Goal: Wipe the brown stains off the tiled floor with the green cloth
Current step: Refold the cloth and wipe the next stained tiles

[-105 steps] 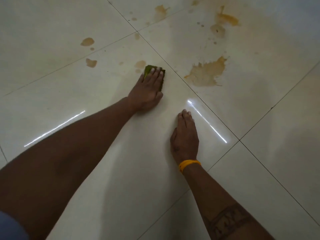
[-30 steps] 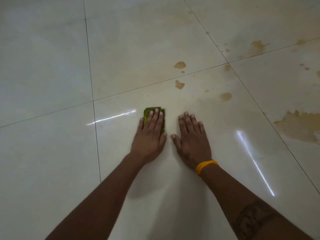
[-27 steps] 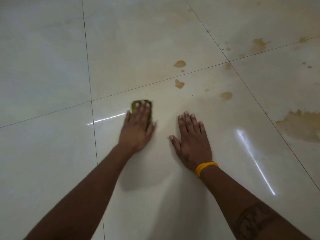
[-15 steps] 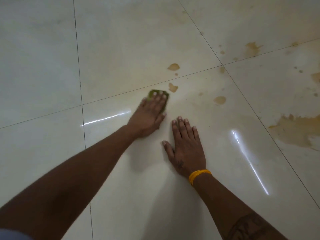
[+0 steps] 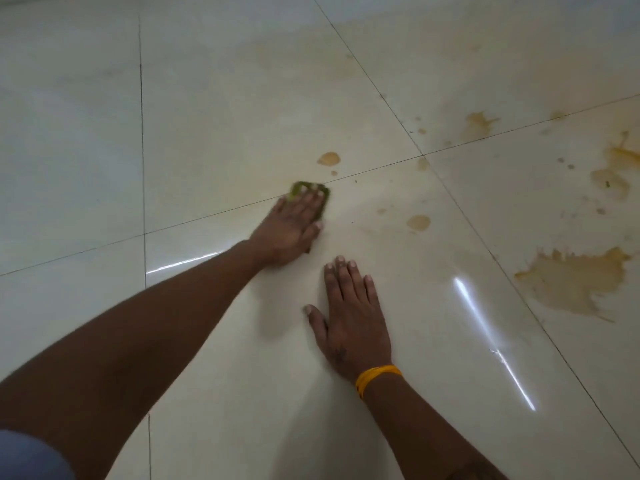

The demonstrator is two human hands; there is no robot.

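My left hand presses flat on the folded green cloth, which lies on the grout line of the cream tiled floor; only the cloth's far edge shows past my fingers. My right hand, with an orange band at the wrist, rests flat and spread on the tile nearer me, holding nothing. Brown stains lie beyond and to the right: a small oval spot just past the cloth, another spot to its right, and a large splash at the far right.
More brown blotches and a patch sit at the upper right, with small specks around them. Two bright light reflections streak the glossy tile. Dark grout lines cross the floor.
My left hand has slid the cloth forward and to the right, over the small stain that lay below the grout line; that stain no longer shows. My right hand stays planted.
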